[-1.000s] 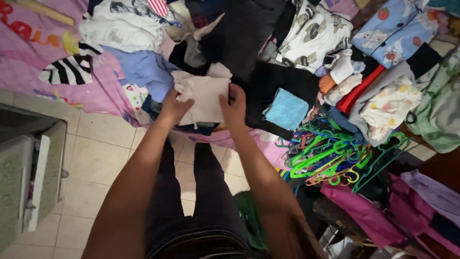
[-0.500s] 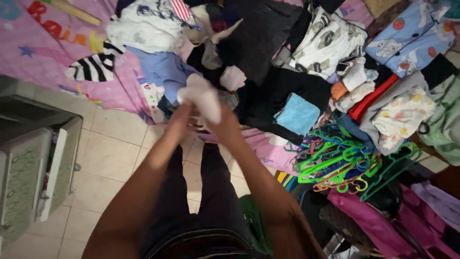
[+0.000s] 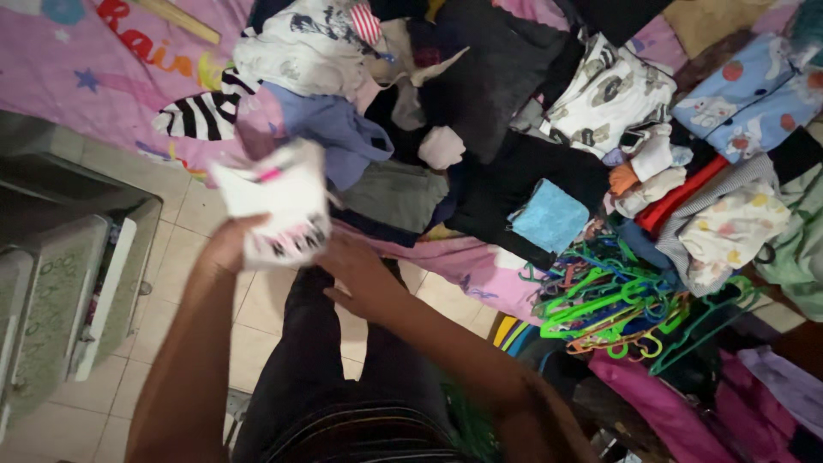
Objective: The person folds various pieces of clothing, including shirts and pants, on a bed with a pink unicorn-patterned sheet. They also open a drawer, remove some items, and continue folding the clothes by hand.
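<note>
Now the pale cloth (image 3: 276, 204) that was spread flat on the clothes pile a second ago, then bunched between both hands, is folded into a small bundle and carried off to the person's left, clear of the bed and out over the tiled floor (image 3: 214, 317) toward the plastic drawer unit (image 3: 60, 300); judging by that, the folding of this piece looks finished and it is on its way to be put down. Nearest the camera, both forearms reach forward from the body. The left hand (image 3: 227, 244) is closed on the bundle's lower left edge, holding it up, tilted and blurred by motion. The right hand (image 3: 360, 270) lies just beside the bundle's right edge, fingers loosely apart; whether it touches the cloth I cannot tell. Beyond them lie the pink bedsheet (image 3: 103, 60), the heap of mixed clothes (image 3: 480, 86), a blue towel (image 3: 549, 216) and, farther right, tangled green hangers (image 3: 600, 300).
</note>
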